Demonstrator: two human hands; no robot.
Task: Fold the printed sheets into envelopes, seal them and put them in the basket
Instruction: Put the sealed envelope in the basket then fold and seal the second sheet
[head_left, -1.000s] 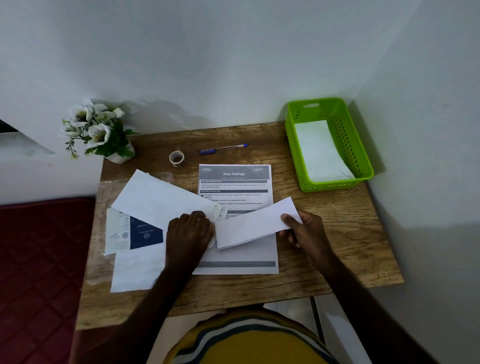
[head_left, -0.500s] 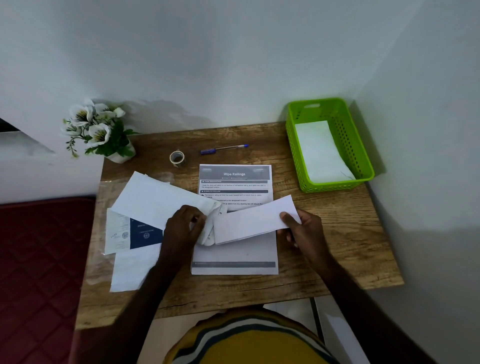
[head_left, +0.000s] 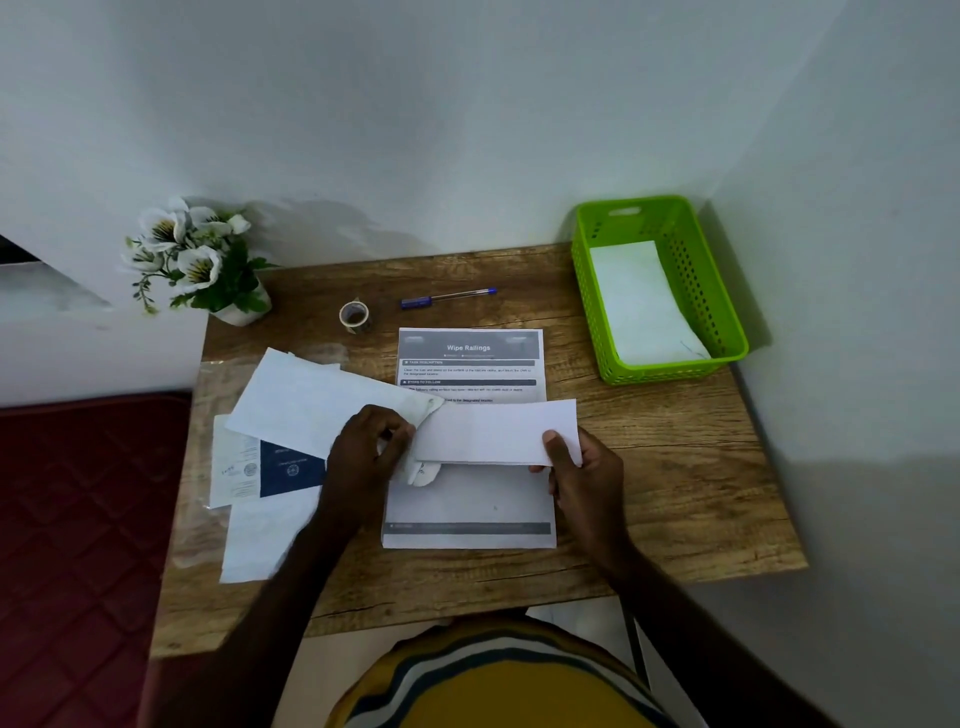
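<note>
Right hand pinched the right end of the folded sheet — thumb on top, fingers beneath. Left hand gripped the open mouth of the envelope at the sheet's left end. Both were over the printed stack on the table — green basket at far right, well apart.

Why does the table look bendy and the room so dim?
Head view: the wide-angle lens curves the table edges; light is dim, with soft shadows behind the flower pot and green basket; the printed sheet has blurry small text.
</note>
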